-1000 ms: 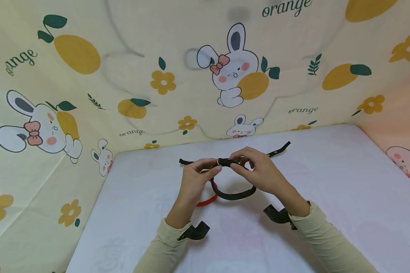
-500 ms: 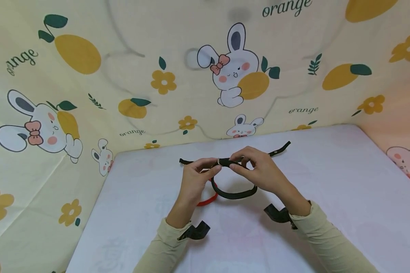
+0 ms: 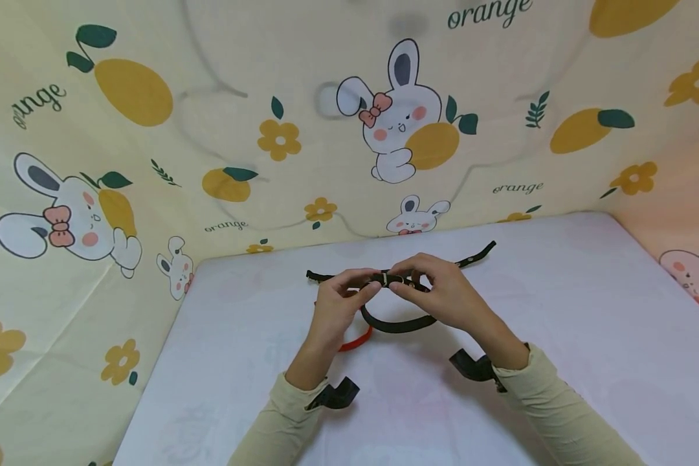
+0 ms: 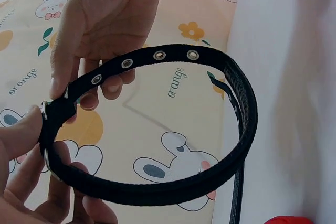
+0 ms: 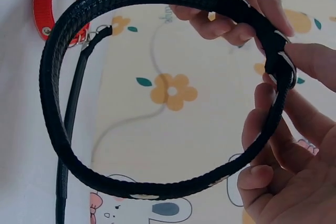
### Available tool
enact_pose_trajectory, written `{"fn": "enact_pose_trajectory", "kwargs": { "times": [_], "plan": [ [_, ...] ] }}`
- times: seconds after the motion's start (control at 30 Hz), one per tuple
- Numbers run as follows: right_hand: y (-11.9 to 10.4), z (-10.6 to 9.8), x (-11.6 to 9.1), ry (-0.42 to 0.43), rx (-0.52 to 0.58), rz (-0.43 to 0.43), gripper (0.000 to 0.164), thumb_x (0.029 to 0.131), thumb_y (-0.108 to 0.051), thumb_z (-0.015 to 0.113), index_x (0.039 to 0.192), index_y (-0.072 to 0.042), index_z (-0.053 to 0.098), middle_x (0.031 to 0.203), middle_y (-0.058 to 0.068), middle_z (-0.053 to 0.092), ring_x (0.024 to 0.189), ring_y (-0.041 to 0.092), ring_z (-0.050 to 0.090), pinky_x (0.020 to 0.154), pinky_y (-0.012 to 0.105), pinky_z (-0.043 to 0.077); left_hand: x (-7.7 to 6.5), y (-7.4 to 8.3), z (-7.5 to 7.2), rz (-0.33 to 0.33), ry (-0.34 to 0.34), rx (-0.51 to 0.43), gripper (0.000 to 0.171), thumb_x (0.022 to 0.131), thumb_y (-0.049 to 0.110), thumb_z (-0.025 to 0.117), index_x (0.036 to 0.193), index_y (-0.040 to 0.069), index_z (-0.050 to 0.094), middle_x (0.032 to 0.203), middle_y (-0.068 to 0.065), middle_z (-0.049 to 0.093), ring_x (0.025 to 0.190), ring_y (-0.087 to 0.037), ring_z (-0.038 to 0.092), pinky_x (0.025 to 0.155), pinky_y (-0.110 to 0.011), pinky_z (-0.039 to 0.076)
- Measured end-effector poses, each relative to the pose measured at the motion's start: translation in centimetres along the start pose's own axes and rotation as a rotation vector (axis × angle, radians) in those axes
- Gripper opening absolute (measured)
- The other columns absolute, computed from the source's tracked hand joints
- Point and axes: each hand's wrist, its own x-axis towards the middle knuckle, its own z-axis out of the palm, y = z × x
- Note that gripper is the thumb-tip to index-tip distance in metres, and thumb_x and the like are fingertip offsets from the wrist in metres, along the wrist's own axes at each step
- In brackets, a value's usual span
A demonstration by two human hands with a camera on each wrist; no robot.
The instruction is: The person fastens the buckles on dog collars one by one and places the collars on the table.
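A black collar [image 3: 397, 327] with metal eyelets and a buckle [image 4: 55, 109] forms a loop above the table. My left hand [image 3: 339, 301] pinches it near the buckle. Close beside, my right hand [image 3: 447, 294] pinches the eyelet end, and the fingertips of both hands almost meet. In the left wrist view the eyelets line the upper part of the loop. From the right wrist view, thumb and fingers of the right hand [image 5: 289, 153] hold the strap by the metal fittings. Fingers partly hide how the end sits in the buckle.
Behind the hands a second black strap [image 3: 477, 254] with eyelets lies stretched across the white table [image 3: 256, 362]. A red collar [image 3: 356, 342] lies by the left wrist, partly hidden. Printed cloth [image 3: 303, 97] with rabbits and oranges rises behind the table.
The collar has turned slightly in my fingers, so its metal fitting now faces up. The left hand has shifted a little to the right, and the loop hangs slightly higher.
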Motion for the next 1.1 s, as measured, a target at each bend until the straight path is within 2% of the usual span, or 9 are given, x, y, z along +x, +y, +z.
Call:
{"fn": "enact_pose_trajectory", "kwargs": {
  "times": [0.2, 0.3, 0.47, 0.7, 0.83, 1.0, 1.1],
  "plan": [
    [0.0, 0.1, 0.0, -0.007, -0.024, 0.005, 0.025, 0.088, -0.041, 0.075, 0.109, -0.028, 0.073, 0.098, -0.012, 0.067, 0.084, 0.009, 0.053, 0.072, 0.027, 0.045, -0.2, 0.2, 0.1, 0.011, -0.003, 0.034, 0.026, 0.087, 0.015, 0.077, 0.113, 0.009, 0.074, 0.105, -0.003, 0.068, 0.093, -0.02, 0.056, 0.077, -0.027, 0.047],
    [-0.2, -0.1, 0.0, -0.018, -0.027, 0.038, 0.025, 0.087, -0.041, 0.076, 0.108, -0.027, 0.074, 0.097, -0.012, 0.069, 0.085, 0.009, 0.056, 0.072, 0.028, 0.046, -0.2, 0.3, 0.1, 0.021, 0.008, 0.033, 0.024, 0.088, 0.013, 0.076, 0.112, 0.009, 0.074, 0.107, -0.005, 0.069, 0.095, -0.018, 0.059, 0.079, -0.028, 0.049],
    [-0.4, -0.4, 0.2, -0.041, -0.04, 0.112, 0.026, 0.087, -0.043, 0.075, 0.106, -0.025, 0.075, 0.089, -0.009, 0.071, 0.085, 0.012, 0.059, 0.07, 0.03, 0.044, 0.1, 0.3, 0.1, 0.021, 0.032, -0.008, 0.023, 0.09, 0.009, 0.072, 0.112, 0.005, 0.072, 0.103, -0.002, 0.071, 0.096, -0.015, 0.064, 0.086, -0.027, 0.054],
    [-0.3, -0.7, 0.3, -0.024, -0.045, 0.131, 0.022, 0.087, -0.041, 0.076, 0.103, -0.026, 0.076, 0.084, -0.008, 0.071, 0.084, 0.014, 0.059, 0.071, 0.032, 0.042, 0.2, 0.5, 0.0, 0.007, 0.037, -0.058, 0.025, 0.091, 0.006, 0.07, 0.115, -0.001, 0.068, 0.099, 0.004, 0.07, 0.098, -0.01, 0.066, 0.094, -0.029, 0.054],
    [-0.2, -0.9, 0.3, -0.022, -0.045, 0.127, 0.022, 0.087, -0.043, 0.075, 0.103, -0.027, 0.076, 0.086, -0.009, 0.072, 0.086, 0.013, 0.061, 0.075, 0.033, 0.043, 0.2, 0.5, 0.0, 0.013, 0.041, -0.073, 0.025, 0.092, 0.006, 0.069, 0.115, -0.003, 0.067, 0.096, 0.005, 0.07, 0.094, -0.009, 0.066, 0.091, -0.026, 0.053],
    [-0.1, -1.0, 0.2, -0.028, -0.032, 0.162, 0.025, 0.087, -0.046, 0.075, 0.103, -0.028, 0.076, 0.089, -0.01, 0.073, 0.089, 0.012, 0.062, 0.078, 0.034, 0.044, 0.3, 0.5, 0.0, -0.002, 0.041, -0.085, 0.024, 0.093, 0.005, 0.066, 0.116, -0.002, 0.065, 0.094, 0.007, 0.07, 0.088, -0.007, 0.064, 0.082, -0.022, 0.051],
    [-0.1, -1.0, 0.2, -0.022, -0.035, 0.168, 0.026, 0.087, -0.046, 0.075, 0.104, -0.027, 0.076, 0.091, -0.01, 0.074, 0.09, 0.012, 0.063, 0.081, 0.035, 0.044, 0.3, 0.3, -0.1, -0.005, 0.024, -0.071, 0.025, 0.094, 0.008, 0.066, 0.118, -0.001, 0.065, 0.097, 0.005, 0.07, 0.09, -0.008, 0.064, 0.083, -0.022, 0.051]
  ]
}}
